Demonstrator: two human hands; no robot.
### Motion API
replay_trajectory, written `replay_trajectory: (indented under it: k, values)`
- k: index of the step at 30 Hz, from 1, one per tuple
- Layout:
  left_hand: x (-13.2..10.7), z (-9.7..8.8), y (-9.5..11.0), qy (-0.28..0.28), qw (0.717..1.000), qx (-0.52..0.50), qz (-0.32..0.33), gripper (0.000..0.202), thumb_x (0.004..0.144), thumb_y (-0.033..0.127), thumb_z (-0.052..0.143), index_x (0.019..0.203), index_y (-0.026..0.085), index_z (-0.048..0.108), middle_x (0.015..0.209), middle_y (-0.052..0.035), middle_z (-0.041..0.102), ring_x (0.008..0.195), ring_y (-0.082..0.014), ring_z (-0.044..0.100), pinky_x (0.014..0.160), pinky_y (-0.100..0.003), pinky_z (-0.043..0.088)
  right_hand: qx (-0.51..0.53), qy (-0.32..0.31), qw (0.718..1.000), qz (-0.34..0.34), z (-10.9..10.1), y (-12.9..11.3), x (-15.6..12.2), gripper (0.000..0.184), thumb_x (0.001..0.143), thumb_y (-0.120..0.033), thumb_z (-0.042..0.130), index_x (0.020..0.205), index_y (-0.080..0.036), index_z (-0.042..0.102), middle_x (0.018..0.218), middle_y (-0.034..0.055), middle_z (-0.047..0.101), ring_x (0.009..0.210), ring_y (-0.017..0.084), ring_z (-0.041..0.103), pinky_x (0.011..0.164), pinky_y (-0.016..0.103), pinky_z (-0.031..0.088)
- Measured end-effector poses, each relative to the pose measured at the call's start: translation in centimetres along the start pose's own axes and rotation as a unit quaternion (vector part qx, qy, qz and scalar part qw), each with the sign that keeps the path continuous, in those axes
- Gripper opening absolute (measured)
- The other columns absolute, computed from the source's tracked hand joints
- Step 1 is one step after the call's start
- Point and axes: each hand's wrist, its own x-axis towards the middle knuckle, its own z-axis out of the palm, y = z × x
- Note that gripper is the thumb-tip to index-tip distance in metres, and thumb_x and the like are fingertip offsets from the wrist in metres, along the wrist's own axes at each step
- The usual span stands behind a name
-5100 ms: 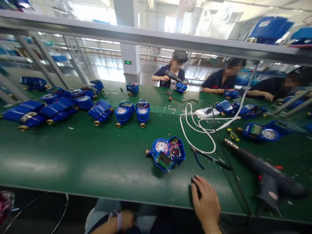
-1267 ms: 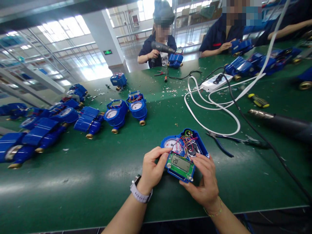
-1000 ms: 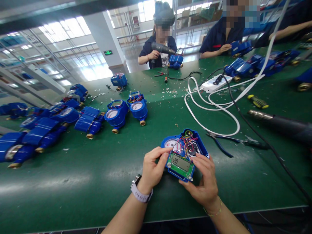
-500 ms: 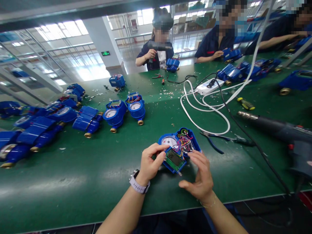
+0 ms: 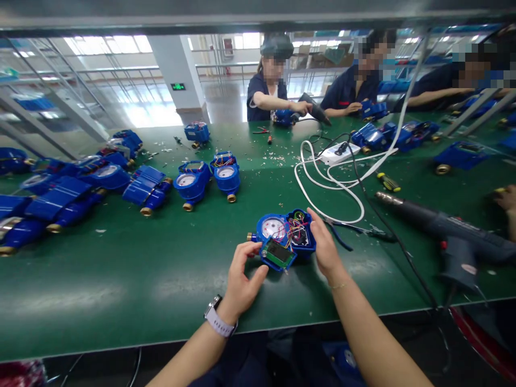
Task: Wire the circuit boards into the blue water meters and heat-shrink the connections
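A blue water meter [image 5: 272,226] lies on the green bench in front of me, its side box uncovered and coloured wires [image 5: 296,234] showing. A green circuit board with a dark display [image 5: 277,252] rests tilted at the meter's near side, joined by wires. My left hand [image 5: 244,277] is beside the board with thumb and fingers apart; its fingertips are at the meter's left edge. Along the box's right wall lies my right hand [image 5: 325,247], its fingers stretched out against the blue casing. Neither hand is wrapped round anything.
Several blue meters [image 5: 147,188] lie at the left. A heat gun [image 5: 439,226], pliers [image 5: 341,236], a screwdriver [image 5: 389,183] and a white power strip [image 5: 338,153] with looped cable are at the right. Co-workers sit across the bench [image 5: 161,279]; another hand [image 5: 507,198] shows at far right.
My right hand has moved from above the bench onto the box's right side. My left hand has let go of the display board and opened. The co-worker opposite has lowered a heat gun.
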Motion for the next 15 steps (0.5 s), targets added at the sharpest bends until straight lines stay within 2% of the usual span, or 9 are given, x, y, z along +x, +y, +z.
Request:
replay_trajectory:
  k: [2,5,8,10,13,15]
  values:
    - [-0.9,0.1,0.0,0.008,0.997,-0.029,-0.077,0.039,0.083,0.032,0.067,0.119,0.019,0.058,0.115,-0.0097,0.061,0.106,-0.0215,0.058,0.094,-0.035,0.045,-0.007,0.021,1.000,0.017,0.6,-0.4,-1.7,0.050,0.098,-0.047,0.045,0.140,-0.021,0.049,0.143,0.0114,0.053,0.127,0.022,0.054,0.101,0.042,0.049]
    - [-1.3,-0.1,-0.1,-0.006,0.975,-0.115,-0.192,0.044,0.081,0.039,0.070,0.116,0.016,0.057,0.106,-0.0077,0.067,0.097,-0.0209,0.063,0.087,-0.033,0.048,-0.027,0.039,0.999,0.023,1.2,-1.4,-5.0,0.052,0.099,-0.044,0.042,0.145,-0.021,0.041,0.147,0.0135,0.048,0.130,0.023,0.051,0.103,0.043,0.047]
    - [-1.0,-1.0,-0.1,-0.003,0.949,-0.194,-0.249,0.044,0.076,0.044,0.074,0.106,0.015,0.061,0.094,-0.0051,0.070,0.085,-0.0183,0.064,0.080,-0.029,0.050,-0.059,0.025,0.998,0.004,1.2,-2.7,-8.0,0.052,0.100,-0.041,0.041,0.148,-0.022,0.036,0.147,0.0149,0.047,0.128,0.025,0.052,0.102,0.047,0.048]
    - [-0.8,-2.0,0.1,-0.006,0.936,-0.226,-0.270,0.043,0.071,0.044,0.078,0.099,0.014,0.064,0.089,-0.0037,0.071,0.079,-0.0160,0.064,0.075,-0.027,0.050,-0.081,0.009,0.996,-0.024,1.0,-3.7,-9.2,0.055,0.097,-0.039,0.048,0.148,-0.023,0.036,0.149,0.0148,0.044,0.133,0.027,0.047,0.107,0.052,0.042]
    - [-0.5,-3.8,0.7,-0.035,0.917,-0.267,-0.294,0.040,0.067,0.042,0.081,0.092,0.015,0.065,0.081,-0.0024,0.070,0.070,-0.0143,0.063,0.069,-0.026,0.051,-0.145,-0.028,0.980,-0.130,0.7,-5.6,-9.4,0.064,0.088,-0.033,0.063,0.146,-0.026,0.039,0.151,0.0133,0.041,0.141,0.030,0.035,0.112,0.059,0.031]
    - [-0.3,-4.9,1.1,-0.053,0.907,-0.288,-0.302,0.039,0.066,0.040,0.082,0.091,0.015,0.066,0.078,-0.0026,0.071,0.066,-0.0146,0.064,0.066,-0.027,0.052,-0.207,-0.089,0.946,-0.234,0.7,-6.9,-8.8,0.068,0.085,-0.028,0.066,0.147,-0.026,0.037,0.149,0.0134,0.044,0.142,0.031,0.033,0.112,0.061,0.029]
